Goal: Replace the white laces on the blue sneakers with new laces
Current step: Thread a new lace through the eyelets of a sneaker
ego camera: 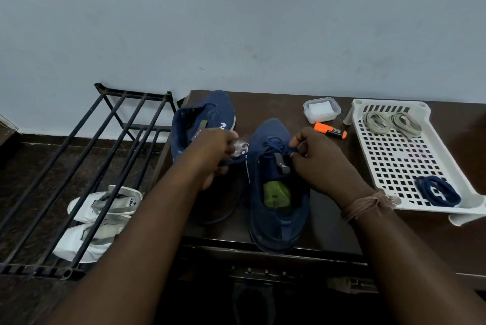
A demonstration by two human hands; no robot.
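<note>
Two blue sneakers stand on a dark table (328, 219). The near sneaker (278, 201) points away from me and carries a dark blue lace (273, 144) through its eyelets. My right hand (320, 161) pinches one end of that lace at the shoe's right side. My left hand (218, 153) grips the other end, along with a small clear wrapper (240, 147). The second sneaker (202, 122) lies tilted behind my left hand, with no lace visible in it. In a white perforated tray (394, 156) lie two coiled pale laces (391, 121) and a coiled dark blue lace (438, 190).
An orange marker (330, 130) and a small clear lidded box (321, 109) sit behind the near sneaker. A black metal shoe rack (86, 167) stands left of the table, with white shoes (97, 219) under its bars. A pale wall rises behind the table.
</note>
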